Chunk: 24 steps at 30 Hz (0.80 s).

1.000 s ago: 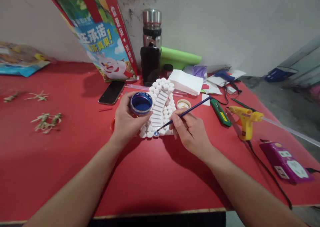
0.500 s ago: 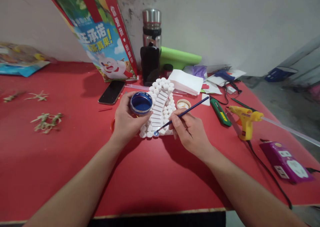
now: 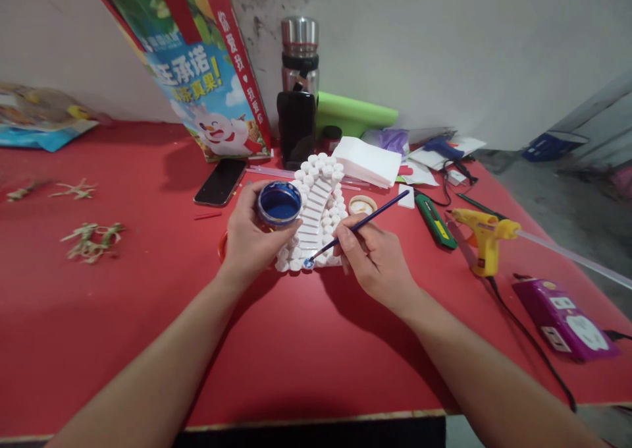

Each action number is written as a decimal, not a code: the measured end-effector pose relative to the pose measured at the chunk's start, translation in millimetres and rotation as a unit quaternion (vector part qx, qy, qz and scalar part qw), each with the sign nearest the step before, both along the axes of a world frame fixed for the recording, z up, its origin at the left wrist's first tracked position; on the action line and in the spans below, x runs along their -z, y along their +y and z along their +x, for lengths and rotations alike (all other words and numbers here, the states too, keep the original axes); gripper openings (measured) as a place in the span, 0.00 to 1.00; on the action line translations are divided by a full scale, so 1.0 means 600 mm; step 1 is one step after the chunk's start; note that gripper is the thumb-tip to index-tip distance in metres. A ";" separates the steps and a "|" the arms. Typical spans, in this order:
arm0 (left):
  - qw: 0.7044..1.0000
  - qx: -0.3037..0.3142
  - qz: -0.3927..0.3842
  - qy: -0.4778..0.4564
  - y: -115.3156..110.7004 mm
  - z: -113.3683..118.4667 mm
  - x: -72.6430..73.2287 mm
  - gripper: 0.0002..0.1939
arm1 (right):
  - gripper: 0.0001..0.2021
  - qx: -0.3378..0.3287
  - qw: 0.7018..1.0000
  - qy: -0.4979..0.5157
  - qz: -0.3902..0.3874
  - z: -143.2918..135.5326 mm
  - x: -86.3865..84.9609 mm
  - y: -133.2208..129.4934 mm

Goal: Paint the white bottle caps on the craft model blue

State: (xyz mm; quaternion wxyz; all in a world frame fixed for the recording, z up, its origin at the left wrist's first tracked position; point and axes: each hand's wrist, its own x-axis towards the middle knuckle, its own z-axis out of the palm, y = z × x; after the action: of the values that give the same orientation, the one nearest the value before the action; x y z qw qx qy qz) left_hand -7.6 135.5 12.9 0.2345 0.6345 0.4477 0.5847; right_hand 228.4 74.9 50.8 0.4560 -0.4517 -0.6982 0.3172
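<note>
My left hand [image 3: 249, 237] is wrapped around a small jar of blue paint [image 3: 279, 204], tilted so its open mouth shows. Pinched in my right hand [image 3: 372, 253] is a thin dark blue paintbrush [image 3: 378, 215]. Its tip touches a front piece [image 3: 309, 263] of the white model, and that piece is partly blue. The white model [image 3: 312, 221] has ladder-like steps up its middle, bordered by small rounded white pieces. My left hand and the jar hide part of its left side. A round lid [image 3: 363, 205] lies beyond my right hand.
A yellow glue gun [image 3: 486, 237], a green utility knife [image 3: 435, 221] and a purple power strip [image 3: 565, 319] lie at the right. Behind stand a printed bag [image 3: 212, 92], a flask [image 3: 300, 53] and an upright black phone [image 3: 297, 128]. Another phone [image 3: 220, 182] and straw-like figures [image 3: 93, 242] lie left.
The upper end of the paintbrush has shifted slightly left, while its tip stays on the same front piece. My left hand and the jar have hardly moved.
</note>
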 end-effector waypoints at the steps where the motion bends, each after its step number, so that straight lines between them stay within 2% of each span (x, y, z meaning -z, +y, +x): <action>1: 1.000 0.002 0.000 0.001 0.000 0.000 0.001 0.34 | 0.17 -0.001 1.000 0.000 -0.001 0.000 0.000 0.000; 7: 1.000 0.006 0.001 -0.004 0.001 -0.002 0.002 0.34 | 0.15 -0.005 1.000 0.009 -0.005 -0.001 -0.001 0.000; 15: 1.000 0.000 0.002 0.002 0.001 -0.001 0.001 0.34 | 0.19 -0.003 1.000 -0.009 0.002 -0.001 -0.001 -0.001; 24: 1.000 0.006 0.003 0.003 0.001 -0.003 0.004 0.34 | 0.17 -0.008 1.000 -0.002 0.011 -0.002 0.002 0.000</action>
State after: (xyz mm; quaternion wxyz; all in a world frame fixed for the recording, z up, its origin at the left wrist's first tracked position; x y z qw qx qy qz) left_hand -9.4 136.0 10.3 0.2342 0.6396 0.4429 0.5830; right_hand 227.2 74.8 49.4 0.4570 -0.4417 -0.7061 0.3121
